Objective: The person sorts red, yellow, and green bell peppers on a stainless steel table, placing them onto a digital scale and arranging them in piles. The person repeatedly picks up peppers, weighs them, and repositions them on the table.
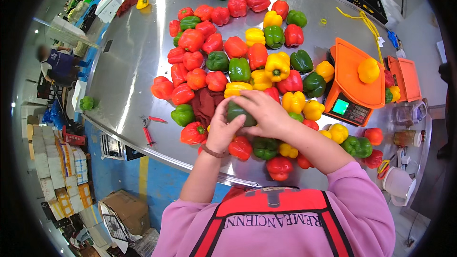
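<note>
My left hand (223,128) and my right hand (264,114) together hold a green bell pepper (236,111) above the metal table (123,75). Fingers of both hands wrap its sides and hide part of it. Just left of it a dark red cloth (203,107) lies crumpled among the peppers. Loose red, yellow and green bell peppers spread around my hands, such as a yellow pepper (237,88) right behind them and a red pepper (240,147) below. A green pepper (182,115) and a red pepper (194,132) sit left of my left wrist.
An orange digital scale (351,92) carries a yellow pepper (368,70) on the right. Red-handled pruning snips (148,132) lie at left. A yellow strap (369,25), a plastic jug (408,112) and a white bucket (399,184) line the right side. A person (59,62) stands beyond the table.
</note>
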Available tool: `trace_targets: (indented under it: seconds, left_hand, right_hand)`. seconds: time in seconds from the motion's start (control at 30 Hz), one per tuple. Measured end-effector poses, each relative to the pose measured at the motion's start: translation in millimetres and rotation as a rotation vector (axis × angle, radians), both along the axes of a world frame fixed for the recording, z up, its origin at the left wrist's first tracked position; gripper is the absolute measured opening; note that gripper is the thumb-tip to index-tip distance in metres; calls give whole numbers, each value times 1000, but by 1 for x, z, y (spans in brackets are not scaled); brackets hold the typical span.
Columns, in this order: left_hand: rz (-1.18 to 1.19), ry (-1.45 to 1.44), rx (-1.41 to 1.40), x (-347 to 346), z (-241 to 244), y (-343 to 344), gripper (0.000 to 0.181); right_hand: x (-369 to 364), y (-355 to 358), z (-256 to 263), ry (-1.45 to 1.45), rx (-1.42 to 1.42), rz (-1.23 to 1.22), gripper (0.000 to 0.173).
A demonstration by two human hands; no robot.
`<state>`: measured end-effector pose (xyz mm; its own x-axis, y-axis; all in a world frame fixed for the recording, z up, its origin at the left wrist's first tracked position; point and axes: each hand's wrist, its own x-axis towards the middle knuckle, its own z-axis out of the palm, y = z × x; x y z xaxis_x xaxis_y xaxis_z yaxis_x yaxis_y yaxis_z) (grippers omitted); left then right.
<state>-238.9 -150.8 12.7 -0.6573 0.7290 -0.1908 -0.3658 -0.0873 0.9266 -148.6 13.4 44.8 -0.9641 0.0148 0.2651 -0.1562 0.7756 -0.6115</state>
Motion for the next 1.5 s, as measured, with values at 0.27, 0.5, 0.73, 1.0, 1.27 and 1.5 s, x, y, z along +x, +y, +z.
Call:
trace_targets:
  seconds: [0.27, 0.5, 0.73, 1.0, 1.27, 1.5]
  left_hand:
    - [245, 532, -238, -80, 12, -7, 31]
    - [271, 1210, -712, -180, -7, 25, 104]
    - [101, 1412, -919, -275, -31, 99, 100]
    - [215, 1354, -905, -285, -25, 87, 99]
    - [-7, 869, -76, -116, 50, 154, 89]
    - [-387, 595, 183, 88, 36, 291, 94]
  right_hand:
    - [63, 23, -4, -54, -298, -394, 84]
    - [101, 13, -25, -6, -322, -501, 73]
    - [120, 10, -32, 53, -174, -604, 75]
    - [214, 114, -10, 332, -609, -1091, 74]
    - [230, 199, -43, 276, -155, -1191, 74]
    - [275, 177, -23, 296, -47, -1192, 74]
